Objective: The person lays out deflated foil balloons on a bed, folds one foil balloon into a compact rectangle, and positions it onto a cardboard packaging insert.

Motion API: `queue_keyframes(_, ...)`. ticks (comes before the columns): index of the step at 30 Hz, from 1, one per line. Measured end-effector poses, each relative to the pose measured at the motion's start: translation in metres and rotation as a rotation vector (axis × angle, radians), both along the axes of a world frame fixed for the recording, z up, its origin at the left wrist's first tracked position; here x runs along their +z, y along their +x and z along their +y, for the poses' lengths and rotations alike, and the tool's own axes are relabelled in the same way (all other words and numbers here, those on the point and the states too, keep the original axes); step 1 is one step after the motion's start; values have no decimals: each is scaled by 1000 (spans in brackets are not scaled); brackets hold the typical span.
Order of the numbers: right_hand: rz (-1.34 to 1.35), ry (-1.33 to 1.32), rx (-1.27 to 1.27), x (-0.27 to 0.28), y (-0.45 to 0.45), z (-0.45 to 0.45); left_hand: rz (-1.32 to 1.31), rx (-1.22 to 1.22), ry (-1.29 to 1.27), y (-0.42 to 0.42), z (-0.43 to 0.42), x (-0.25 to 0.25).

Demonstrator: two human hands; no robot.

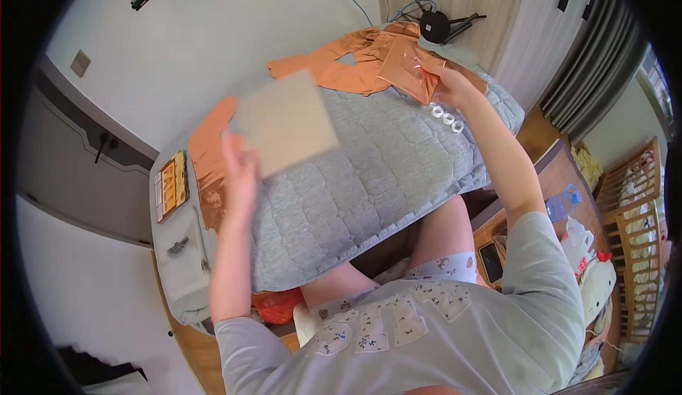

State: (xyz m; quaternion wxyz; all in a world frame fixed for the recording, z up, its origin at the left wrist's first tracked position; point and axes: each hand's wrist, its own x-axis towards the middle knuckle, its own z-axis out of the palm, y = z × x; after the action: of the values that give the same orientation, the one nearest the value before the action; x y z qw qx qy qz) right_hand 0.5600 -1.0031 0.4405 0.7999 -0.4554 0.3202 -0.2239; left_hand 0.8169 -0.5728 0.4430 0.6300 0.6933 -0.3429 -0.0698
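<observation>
My left hand point(243, 175) is closed on the near left edge of a flat, beige square board point(288, 125). The board is tilted above the quilted surface and smeared by motion. Toward the far right, my right hand point(453, 88) grips the edge of an orange packet point(410, 69) with a shiny, clear-looking cover. Behind that packet lies a spread of crumpled orange packets point(334, 65). More orange packets point(213, 143) lie to the left, partly hidden by my left hand and the board. Several white rolls point(447, 118) sit just below my right hand.
A grey-blue quilted pad point(369, 160) covers the surface before me. On its left are a framed orange-and-yellow item point(171, 185) and a pale folded item point(177, 242). A black router point(435, 25) stands at the back right. A phone point(490, 263) and water bottle point(563, 202) are at my right.
</observation>
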Motion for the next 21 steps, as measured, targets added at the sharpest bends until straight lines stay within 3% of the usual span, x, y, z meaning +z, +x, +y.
queue_keyframes(2,12,34,45,-3,8,-1,110,-133,145,-32,-11,-20)
queue_keyframes(4,42,96,129,-6,18,0,-237,-273,314,-41,-14,-42)
queue_keyframes(5,47,98,142,-8,23,1,-230,-261,317,-47,-11,-42)
queue_keyframes(7,-105,269,351,-10,29,8,-405,-282,779,-75,-5,-3)
queue_keyframes(8,-96,276,363,-2,31,24,-391,-274,785,-73,-2,-8)
queue_keyframes(10,-229,345,450,20,36,75,-838,-251,622,-65,2,-25)
queue_keyframes(14,-199,542,619,7,60,133,-837,-326,493,-49,-2,-54)
queue_keyframes(16,-44,395,600,26,62,167,-772,-415,605,-49,-3,-49)
queue_keyframes(20,-187,386,668,31,61,158,-817,-379,564,-49,1,-52)
queue_keyframes(21,-31,121,531,33,59,156,-788,-380,579,-53,2,-46)
